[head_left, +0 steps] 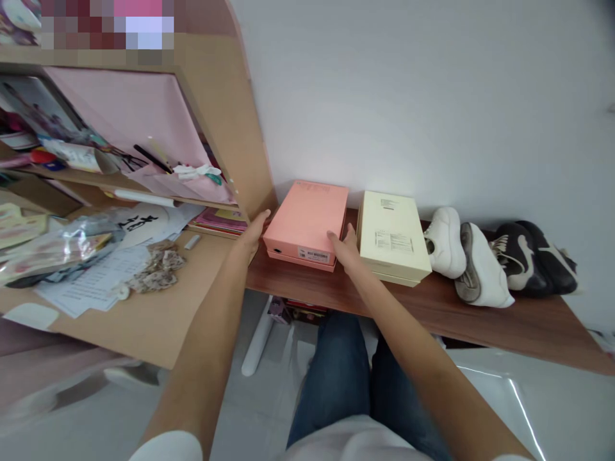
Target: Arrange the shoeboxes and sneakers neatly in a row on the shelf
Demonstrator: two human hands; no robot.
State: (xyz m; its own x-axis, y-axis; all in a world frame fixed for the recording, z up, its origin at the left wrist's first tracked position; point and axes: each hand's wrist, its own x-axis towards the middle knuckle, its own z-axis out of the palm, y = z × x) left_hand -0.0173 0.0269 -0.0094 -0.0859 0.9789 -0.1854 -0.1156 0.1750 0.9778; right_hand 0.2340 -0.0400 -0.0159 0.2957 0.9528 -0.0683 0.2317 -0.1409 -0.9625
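A pink shoebox (307,214) with a barcode label on its front lies on a dark wooden bench (298,282). At its left side my left hand (255,232) is open, its fingers reaching along the box's edge; whether they touch it I cannot tell. My right hand (346,246) grips the box's right edge near the front corner, thumb over the lid and fingers down the side. Those fingers sit in the narrow gap beside a cream shoebox (391,230), which has printed labels on its lid.
Right of the boxes, the bench bears white sneakers (446,243) and dark shoes (523,256). To the left stands a desk (192,288) with papers, plastic bags and a shelf unit (223,109) whose side panel rises near the pink box. A white wall (408,96) is behind.
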